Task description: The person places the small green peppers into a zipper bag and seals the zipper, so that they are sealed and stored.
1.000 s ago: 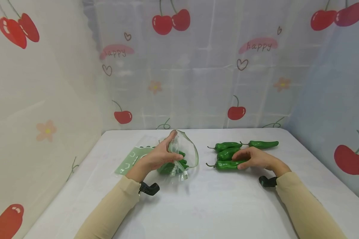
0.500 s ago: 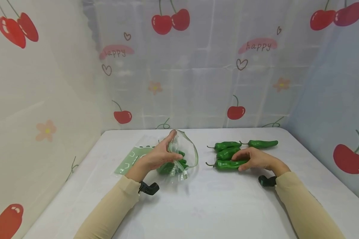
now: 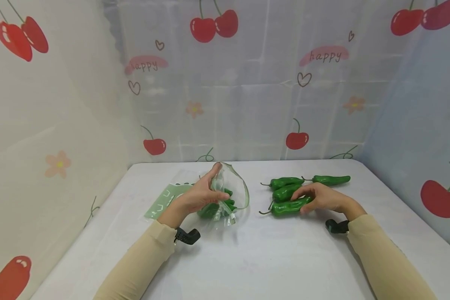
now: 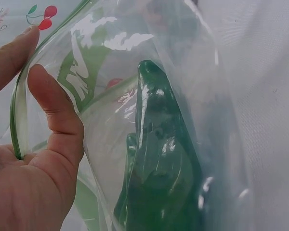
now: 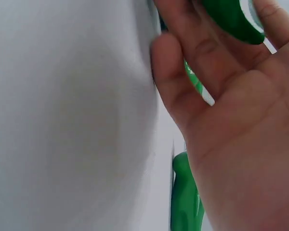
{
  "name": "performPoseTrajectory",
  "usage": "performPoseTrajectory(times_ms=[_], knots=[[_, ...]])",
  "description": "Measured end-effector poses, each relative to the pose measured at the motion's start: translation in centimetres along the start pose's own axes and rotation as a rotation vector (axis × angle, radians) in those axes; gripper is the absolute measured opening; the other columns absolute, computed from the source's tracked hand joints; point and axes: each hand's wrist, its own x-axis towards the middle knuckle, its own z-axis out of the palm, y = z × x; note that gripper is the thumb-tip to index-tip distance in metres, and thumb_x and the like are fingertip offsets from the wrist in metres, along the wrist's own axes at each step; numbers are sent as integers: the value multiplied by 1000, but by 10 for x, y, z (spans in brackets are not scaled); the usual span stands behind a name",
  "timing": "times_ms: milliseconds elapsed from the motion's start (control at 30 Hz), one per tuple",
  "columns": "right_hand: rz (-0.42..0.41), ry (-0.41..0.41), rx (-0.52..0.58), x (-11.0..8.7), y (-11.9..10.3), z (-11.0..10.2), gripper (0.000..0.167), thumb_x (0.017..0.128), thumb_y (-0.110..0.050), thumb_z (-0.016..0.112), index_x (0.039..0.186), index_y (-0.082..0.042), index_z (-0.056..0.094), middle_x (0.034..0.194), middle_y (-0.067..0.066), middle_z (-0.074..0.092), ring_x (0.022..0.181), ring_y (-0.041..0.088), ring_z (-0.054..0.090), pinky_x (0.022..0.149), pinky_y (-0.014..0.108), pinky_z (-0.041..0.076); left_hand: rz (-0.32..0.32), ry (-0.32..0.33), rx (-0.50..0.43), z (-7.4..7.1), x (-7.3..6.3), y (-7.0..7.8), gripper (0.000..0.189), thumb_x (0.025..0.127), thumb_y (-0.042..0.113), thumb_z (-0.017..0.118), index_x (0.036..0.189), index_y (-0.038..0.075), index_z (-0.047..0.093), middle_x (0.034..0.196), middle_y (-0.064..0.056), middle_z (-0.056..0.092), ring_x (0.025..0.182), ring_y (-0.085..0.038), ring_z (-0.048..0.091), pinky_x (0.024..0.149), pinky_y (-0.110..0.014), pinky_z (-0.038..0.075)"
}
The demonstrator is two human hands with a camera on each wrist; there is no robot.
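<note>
My left hand (image 3: 196,196) holds the mouth of a clear zip bag (image 3: 241,183) apart with its thumb and fingers spread. Green print marks the bag, and several green chili peppers (image 4: 159,159) show through its plastic. On the right, my right hand (image 3: 324,197) grips the wide nearest green pepper (image 3: 285,208) by its tip end, thumb in front and fingers over the back. Behind that pepper lie two more, a middle pepper (image 3: 285,193) and a back pepper (image 3: 285,182). Another slim pepper (image 3: 331,180) lies behind my right hand.
A white table (image 3: 247,258) carries everything. Its back edge meets a curtain (image 3: 247,104) printed with cherries and hearts, and similar sheets stand at both sides. Black wrist cameras (image 3: 187,236) are strapped under both wrists.
The nearest pepper has tilted, its tip end swinging up toward the back in my right fingers while its stem end dips slightly. My left hand and the bag stay put.
</note>
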Motion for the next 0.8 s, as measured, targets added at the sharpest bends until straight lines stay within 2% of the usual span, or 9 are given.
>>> performPoseTrajectory(times_ms=[367, 433, 667, 733, 800], knots=[[-15, 43, 69, -3, -5, -2, 39, 80, -20, 89, 116, -17, 75, 126, 11, 66, 106, 22, 51, 81, 32, 44, -2, -1, -3, 1, -1, 1, 123, 83, 12, 87, 167, 31, 0, 173, 16, -7, 132, -33, 47, 83, -36, 52], [-25, 44, 100, -3, -6, -2, 39, 80, -18, 88, 117, -14, 74, 125, 12, 65, 104, 21, 52, 80, 31, 45, -3, 1, 0, 1, -1, 1, 123, 82, 12, 87, 167, 31, 0, 173, 16, -7, 133, -31, 46, 83, -36, 52], [-78, 24, 193, -3, -9, -5, 42, 83, -14, 86, 121, -7, 71, 126, 12, 62, 105, 15, 55, 80, 28, 49, -3, 5, 8, 0, -1, 1, 121, 83, 11, 86, 167, 30, 1, 173, 15, -7, 108, -24, 57, 80, -35, 52], [-83, 21, 223, -2, -10, -6, 43, 84, -12, 85, 123, -4, 69, 126, 9, 61, 104, 15, 57, 80, 28, 50, -1, 3, 10, 0, -1, 2, 121, 84, 10, 85, 167, 30, 0, 173, 14, -7, 104, -23, 58, 80, -35, 52], [-87, 25, 254, -1, -12, -7, 43, 85, -11, 84, 124, -3, 67, 124, 5, 63, 103, 14, 59, 81, 28, 52, 2, -2, 12, 0, -1, 2, 121, 84, 11, 85, 167, 30, 0, 173, 14, -8, 107, -21, 58, 80, -35, 52]])
